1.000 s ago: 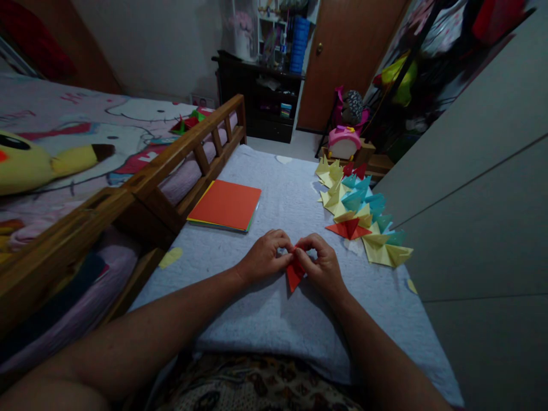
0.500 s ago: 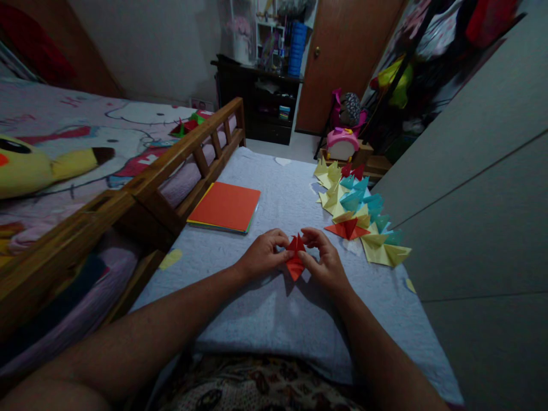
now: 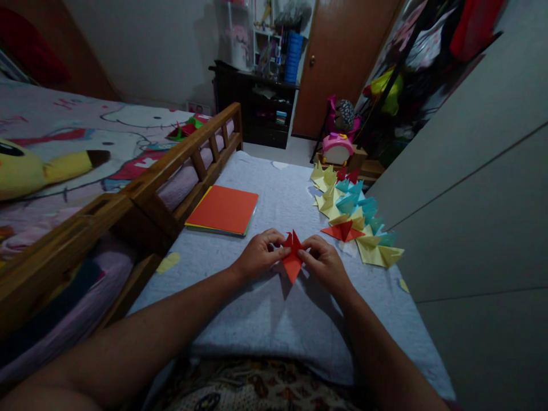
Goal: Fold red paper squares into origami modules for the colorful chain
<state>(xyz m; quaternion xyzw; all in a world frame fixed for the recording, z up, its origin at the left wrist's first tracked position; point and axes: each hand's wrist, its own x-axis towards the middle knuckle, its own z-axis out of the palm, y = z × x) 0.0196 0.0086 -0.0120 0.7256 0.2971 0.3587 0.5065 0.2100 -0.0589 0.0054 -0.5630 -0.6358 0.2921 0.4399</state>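
Between my two hands is a red origami paper piece [image 3: 293,264], folded into a diamond with two narrow points at its far end. My left hand [image 3: 262,252] pinches its left edge with thumb and fingers. On the opposite edge, my right hand [image 3: 322,260] grips it the same way. The paper is held just above the pale bedsheet [image 3: 257,319], and its near tip points toward me. Beyond my right hand lies a folded red-orange origami piece [image 3: 343,231], beside rows of yellow origami pieces [image 3: 379,249] and blue origami pieces [image 3: 350,198].
A stack of coloured paper squares [image 3: 225,209], orange on top, lies left of centre. A wooden bed rail [image 3: 171,157] runs along the left side. A pale cabinet panel [image 3: 479,228] rises on the right. A pink toy case [image 3: 338,149] stands past the far edge.
My right fingers have closed in on the red paper's edge, having been raised apart before. The paper's near part looks flatter and wider. The whole view has shifted slightly.
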